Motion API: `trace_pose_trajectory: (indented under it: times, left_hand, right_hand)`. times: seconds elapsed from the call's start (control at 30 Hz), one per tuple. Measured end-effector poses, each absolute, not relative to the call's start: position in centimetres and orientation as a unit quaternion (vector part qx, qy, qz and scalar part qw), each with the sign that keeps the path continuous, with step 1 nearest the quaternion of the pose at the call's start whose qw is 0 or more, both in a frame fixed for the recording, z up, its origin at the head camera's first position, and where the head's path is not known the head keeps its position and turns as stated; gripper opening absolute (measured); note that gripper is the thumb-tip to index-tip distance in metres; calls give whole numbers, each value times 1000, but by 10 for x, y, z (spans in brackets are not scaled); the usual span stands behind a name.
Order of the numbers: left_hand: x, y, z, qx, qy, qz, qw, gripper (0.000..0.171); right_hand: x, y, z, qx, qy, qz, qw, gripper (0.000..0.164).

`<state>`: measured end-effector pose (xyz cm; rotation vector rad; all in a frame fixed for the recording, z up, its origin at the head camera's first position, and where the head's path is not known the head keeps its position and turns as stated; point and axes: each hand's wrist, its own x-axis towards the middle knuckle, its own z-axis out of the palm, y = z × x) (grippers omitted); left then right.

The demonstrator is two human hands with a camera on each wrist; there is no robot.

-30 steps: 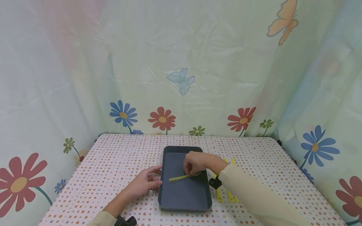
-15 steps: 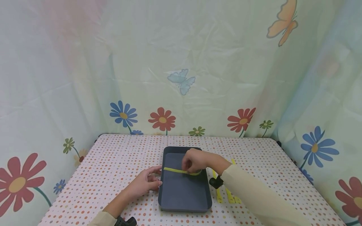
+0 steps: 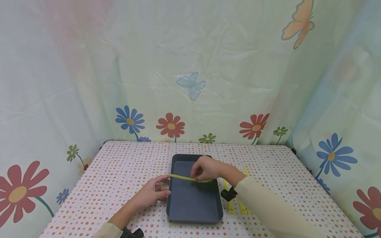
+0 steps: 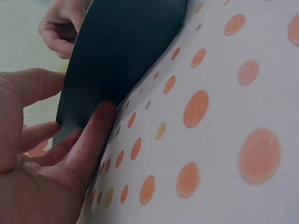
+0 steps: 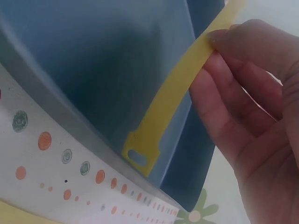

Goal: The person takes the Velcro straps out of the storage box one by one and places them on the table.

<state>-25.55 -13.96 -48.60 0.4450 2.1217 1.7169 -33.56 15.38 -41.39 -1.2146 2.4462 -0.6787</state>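
A dark grey rectangular tray (image 3: 193, 205) lies on the table in front of me. Across its inside, nearer the far end, stretches a yellow hook-and-loop cable tie (image 5: 173, 93) with a slotted head, which is close to the tray's right wall. My right hand (image 3: 205, 168) pinches the tie near its middle between thumb and fingers, over the tray. The tie's other end reaches the left rim in the head view. With fingers spread and fairly straight, my left hand (image 3: 153, 190) touches the outside of the tray's left wall (image 4: 121, 46).
Several more yellow cable ties (image 3: 230, 206) lie on the dotted tabletop (image 3: 134, 165) right of the tray, partly hidden under my right forearm. A flowered curtain (image 3: 190, 49) encloses the table at the back and sides.
My right hand has shifted slightly away from me, carrying the cable tie from slanting mid-tray to lying across, its left end now at the left rim. My left hand keeps its place.
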Motion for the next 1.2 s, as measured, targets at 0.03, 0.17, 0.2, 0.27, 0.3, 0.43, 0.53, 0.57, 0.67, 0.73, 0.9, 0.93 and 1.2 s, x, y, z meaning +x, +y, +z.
trace_pose_trajectory:
  times: [0.03, 0.17, 0.2, 0.27, 0.3, 0.43, 0.53, 0.57, 0.67, 0.73, 0.9, 0.93, 1.2]
  left_hand:
    - [-255, -140, -486, 158, 755, 608, 186, 67]
    - [-255, -139, -486, 158, 759, 604, 185, 68]
    - [-255, -139, -486, 158, 759, 603, 185, 68]
    - [-255, -139, -486, 157, 759, 604, 185, 68]
    - [-255, -139, -486, 157, 759, 604, 185, 68]
    - [-255, -139, -486, 157, 760, 604, 183, 68]
    - [-255, -140, -486, 158, 759, 604, 183, 68]
    - [-255, -140, -486, 159, 759, 605, 183, 68]
    - [-255, -140, -487, 160, 756, 608, 185, 67]
    - [-255, -140, -486, 159, 754, 609, 186, 67]
    - [-255, -139, -486, 158, 755, 608, 187, 68]
    - [-255, -139, -486, 158, 756, 607, 187, 68]
    - [-256, -140, -488, 162, 757, 606, 185, 68]
  right_hand:
    - [-335, 154, -414, -428, 857, -240, 158, 15]
    - [-334, 157, -413, -428, 855, -257, 140, 15]
    - [-333, 158, -413, -426, 854, -265, 137, 15]
    - [-333, 160, -413, -418, 853, -283, 134, 16]
    - [-332, 161, -413, -414, 852, -292, 132, 17]
    - [-329, 163, -415, -399, 848, -325, 129, 18]
    - [-325, 163, -417, -392, 846, -341, 123, 19]
    - [-324, 163, -417, -389, 845, -346, 122, 19]
    - [-321, 164, -421, -377, 845, -361, 119, 21]
    - [-319, 164, -423, -367, 845, -370, 121, 23]
    - [-315, 165, -426, -347, 843, -391, 126, 30]
    - [-314, 165, -426, -343, 843, -395, 126, 30]
    - [-309, 169, -432, -308, 830, -444, 138, 35]
